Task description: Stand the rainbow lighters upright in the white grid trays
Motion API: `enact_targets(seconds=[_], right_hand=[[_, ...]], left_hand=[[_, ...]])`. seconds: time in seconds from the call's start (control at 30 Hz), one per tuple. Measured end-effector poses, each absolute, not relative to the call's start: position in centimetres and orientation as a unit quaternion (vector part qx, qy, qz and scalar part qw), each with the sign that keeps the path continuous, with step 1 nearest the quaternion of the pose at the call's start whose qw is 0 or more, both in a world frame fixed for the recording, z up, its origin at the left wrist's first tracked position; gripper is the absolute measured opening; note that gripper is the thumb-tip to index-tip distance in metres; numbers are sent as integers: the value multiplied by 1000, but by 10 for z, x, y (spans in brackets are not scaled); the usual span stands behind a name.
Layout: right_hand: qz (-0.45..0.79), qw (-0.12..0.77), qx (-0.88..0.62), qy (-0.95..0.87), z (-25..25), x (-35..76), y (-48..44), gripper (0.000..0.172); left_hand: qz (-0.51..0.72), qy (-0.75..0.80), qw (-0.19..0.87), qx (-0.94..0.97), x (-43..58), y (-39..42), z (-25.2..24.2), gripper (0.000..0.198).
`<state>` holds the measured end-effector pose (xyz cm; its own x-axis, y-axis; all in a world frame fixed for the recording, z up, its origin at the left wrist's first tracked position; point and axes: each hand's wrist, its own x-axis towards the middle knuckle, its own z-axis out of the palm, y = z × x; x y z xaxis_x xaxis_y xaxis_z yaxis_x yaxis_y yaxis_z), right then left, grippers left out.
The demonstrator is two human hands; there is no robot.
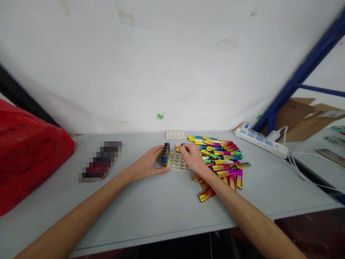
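Observation:
A pale tray [179, 163] with rows of round hollows lies on the table before me. Along its left end stands a row of several upright lighters [165, 158], blue and gold with black tops. My left hand [147, 163] rests at that end, thumb and fingers spread apart around the row, the thumb at the tray's near corner. Over the tray's right part, my right hand [192, 156] pinches a lighter [178, 148] with a gold body; the fingers cover much of it. To the right of this hand spreads a heap of shiny multicoloured lighters [222, 167].
A second pale tray [176, 134] lies against the wall. At the right are a white power strip [260, 141] with cables and a blue metal frame [299, 72]. A red bag [29, 151] bulges over the left side, near a pixelated object [101, 162].

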<state>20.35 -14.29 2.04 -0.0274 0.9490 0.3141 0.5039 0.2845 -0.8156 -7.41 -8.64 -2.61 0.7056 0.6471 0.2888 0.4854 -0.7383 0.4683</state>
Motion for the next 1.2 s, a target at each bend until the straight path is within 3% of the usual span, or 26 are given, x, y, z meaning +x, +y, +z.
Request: enact_targets(seconds=[0.27, 0.63, 0.83, 1.03, 1.2], right_hand=[[230, 450, -524, -686, 22, 203, -146, 65], [211, 459, -537, -676, 18, 206, -146, 50], [163, 475, -473, -724, 19, 212, -145, 36], [125, 392, -466, -783, 15, 215, -138, 46], [133, 341, -481, -797, 7, 215, -133, 37]], left_hand=[[232, 304, 179, 906, -73, -86, -26, 98], [234, 304, 185, 905, -74, -86, -24, 97], [232, 311, 184, 903, -74, -87, -25, 103], [255, 297, 176, 903, -71, -92, -29, 100], [250, 292, 169, 907, -69, -94, -31, 100]])
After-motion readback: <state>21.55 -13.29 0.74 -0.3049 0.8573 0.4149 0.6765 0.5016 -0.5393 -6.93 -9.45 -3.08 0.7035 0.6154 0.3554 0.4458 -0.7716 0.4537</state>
